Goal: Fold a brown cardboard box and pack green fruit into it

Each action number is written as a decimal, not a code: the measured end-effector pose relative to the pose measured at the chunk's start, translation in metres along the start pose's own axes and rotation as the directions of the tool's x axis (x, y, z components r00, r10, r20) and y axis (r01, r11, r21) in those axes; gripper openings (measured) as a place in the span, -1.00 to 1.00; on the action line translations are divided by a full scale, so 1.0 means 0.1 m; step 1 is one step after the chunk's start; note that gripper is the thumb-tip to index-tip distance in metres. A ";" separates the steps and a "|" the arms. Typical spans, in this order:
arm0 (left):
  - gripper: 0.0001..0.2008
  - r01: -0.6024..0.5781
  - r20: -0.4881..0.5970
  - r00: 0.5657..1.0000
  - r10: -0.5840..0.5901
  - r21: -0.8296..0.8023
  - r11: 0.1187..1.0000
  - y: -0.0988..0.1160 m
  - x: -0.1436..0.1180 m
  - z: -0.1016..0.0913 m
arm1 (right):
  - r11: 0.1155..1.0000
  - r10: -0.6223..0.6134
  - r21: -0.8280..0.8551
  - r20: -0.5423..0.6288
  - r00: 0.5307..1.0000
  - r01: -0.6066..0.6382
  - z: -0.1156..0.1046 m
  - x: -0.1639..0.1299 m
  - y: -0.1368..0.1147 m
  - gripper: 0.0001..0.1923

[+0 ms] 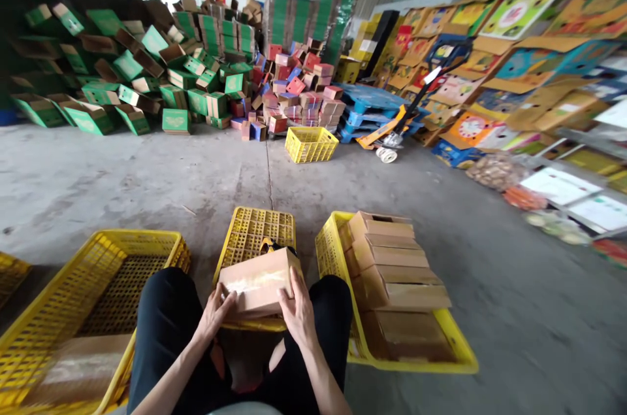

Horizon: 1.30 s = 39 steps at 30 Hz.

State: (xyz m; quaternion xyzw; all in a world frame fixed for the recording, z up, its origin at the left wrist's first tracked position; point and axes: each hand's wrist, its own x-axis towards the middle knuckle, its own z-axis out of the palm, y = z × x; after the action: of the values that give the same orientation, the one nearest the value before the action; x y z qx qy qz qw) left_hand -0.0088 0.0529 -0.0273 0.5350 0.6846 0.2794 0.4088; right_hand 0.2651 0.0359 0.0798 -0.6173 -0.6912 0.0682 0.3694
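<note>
Warehouse floor work: keep the cardboard box [258, 284] flat atop the upturned yellow crate [257, 232], left hand [215, 310] and right hand [296, 310] gripping opposite ends, pressing the seam evenly.

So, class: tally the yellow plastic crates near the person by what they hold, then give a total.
Crate with stacked brown boxes: 1
Crate with one brown box: 1
Overturned crate under the held box: 1
Crate partly cut off at left edge: 1
Total: 4

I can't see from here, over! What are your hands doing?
Both hands, left hand and right hand, gripping brown cardboard box over lap. Upturned yellow crate underneath. Boxes stacked in right crate. Nothing blocking.
</note>
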 end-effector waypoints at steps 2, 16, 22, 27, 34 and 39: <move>-0.20 0.053 0.043 0.998 -0.049 -0.104 0.993 0.06 -0.04 0.11 | 0.993 -0.097 -0.071 -0.005 0.995 0.096 -0.18 0.11 -0.20 -0.30; -0.17 -0.112 0.088 0.983 0.164 -0.422 0.900 0.55 -0.14 -0.01 | 0.939 -0.244 -0.194 0.207 0.947 0.284 0.03 0.00 -0.85 -0.30; -0.33 -0.313 -0.023 0.944 0.329 -0.379 0.871 0.91 -0.49 -0.47 | 0.938 -0.317 -0.060 0.250 0.915 0.342 0.18 -0.05 -1.07 -0.21; -0.39 -0.543 0.047 0.835 0.548 -0.081 0.836 0.85 -0.73 -0.62 | 0.915 -0.391 0.020 0.282 0.876 0.402 -0.04 -0.05 -0.90 -0.19; -0.46 -0.701 0.053 0.694 0.718 0.279 0.656 0.88 -0.67 -0.68 | 0.941 -0.324 -0.018 0.250 0.912 0.339 -0.08 -0.04 -0.84 -0.15; -0.48 -0.700 0.057 0.680 0.731 0.349 0.624 0.88 -0.44 -0.73 | 0.921 -0.375 -0.011 0.233 0.897 0.388 -0.02 -0.05 -0.85 -0.21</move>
State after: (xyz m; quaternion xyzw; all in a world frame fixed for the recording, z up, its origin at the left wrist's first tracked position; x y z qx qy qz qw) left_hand -0.0235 0.0385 0.0935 0.8119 0.4705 0.3191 0.1329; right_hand 0.1980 0.0111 0.1262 -0.4684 -0.8379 0.0442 0.2767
